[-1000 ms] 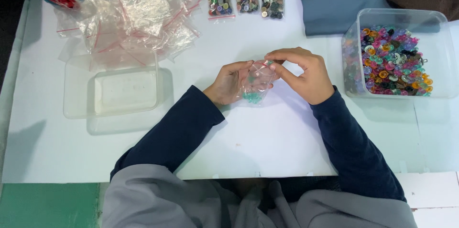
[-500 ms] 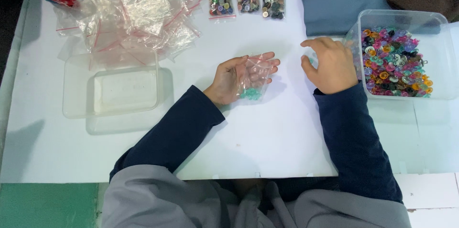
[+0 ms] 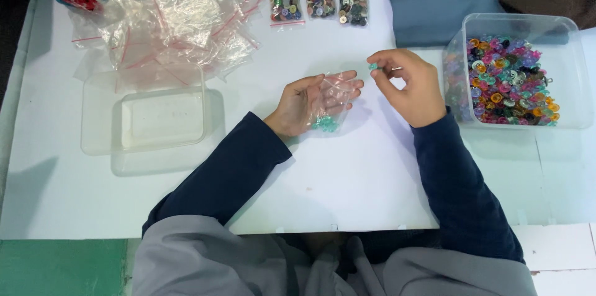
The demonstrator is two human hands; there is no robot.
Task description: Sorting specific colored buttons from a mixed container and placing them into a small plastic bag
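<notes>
Now the right hand (image 3: 410, 88) sits between the small clear plastic zip bag (image 3: 329, 102) and the clear rectangular plastic tub of mixed coloured buttons (image 3: 518, 72). Half a second ago it lay closer to that tub; a second ago it was joined with the other hand at the bag. So it looks like one round of fetching: a piece has come out of the tub and is on its way back toward the bag. Its thumb and forefinger are pinched shut on a small teal button (image 3: 373, 67), the other fingers curled loosely.

Left of the tub, the left hand (image 3: 307, 103) lies palm up, its fingers partly spread and lightly cupping the bag, which rests across them with a few teal buttons gathered at its lower end. Whether the bag's mouth is held open I cannot tell.
</notes>
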